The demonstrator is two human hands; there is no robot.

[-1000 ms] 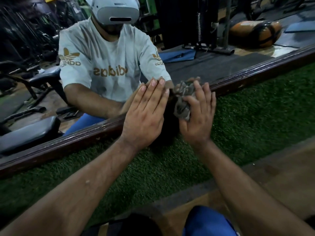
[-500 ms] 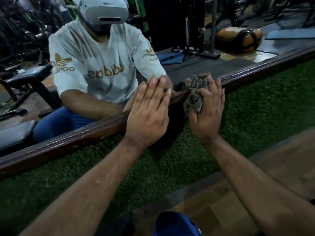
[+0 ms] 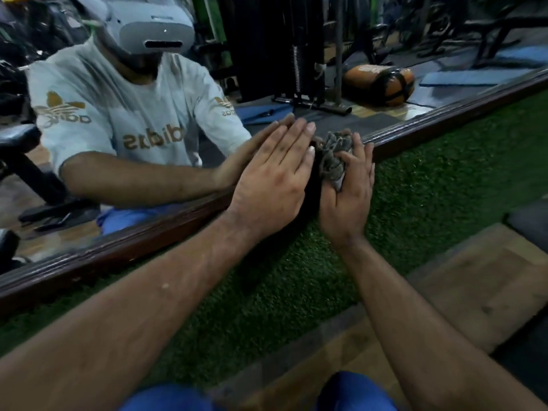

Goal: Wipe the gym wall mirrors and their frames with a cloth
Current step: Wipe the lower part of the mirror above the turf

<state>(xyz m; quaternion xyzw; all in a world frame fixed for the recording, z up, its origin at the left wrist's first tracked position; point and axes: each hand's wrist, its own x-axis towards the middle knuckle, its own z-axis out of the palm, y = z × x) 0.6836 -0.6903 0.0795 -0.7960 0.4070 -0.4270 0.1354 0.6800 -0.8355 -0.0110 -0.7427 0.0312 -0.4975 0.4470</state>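
Grey, crumpled cloth point(image 3: 335, 160) sits bunched in your right hand point(image 3: 345, 197), pressed against the dark wooden frame point(image 3: 444, 123) along the mirror's lower edge. Your right fingers point(image 3: 360, 155) curl round the wad and your thumb pinches it from the left side, so the cloth is firmly grasped. Just left of it, your left hand point(image 3: 272, 185) lies flat with fingers straight and together, palm against the mirror point(image 3: 296, 40) just above the frame, holding nothing; it is close beside the cloth. Green artificial turf point(image 3: 444, 188) covers the wall strip below the frame. Nearer to you lies a wooden floor point(image 3: 489, 277), and your blue trousers point(image 3: 355, 393) show at the bottom edge. Far in the mirror you can see your reflection in a pale T-shirt, an orange bag point(image 3: 379, 84) and blue mats point(image 3: 474, 75).
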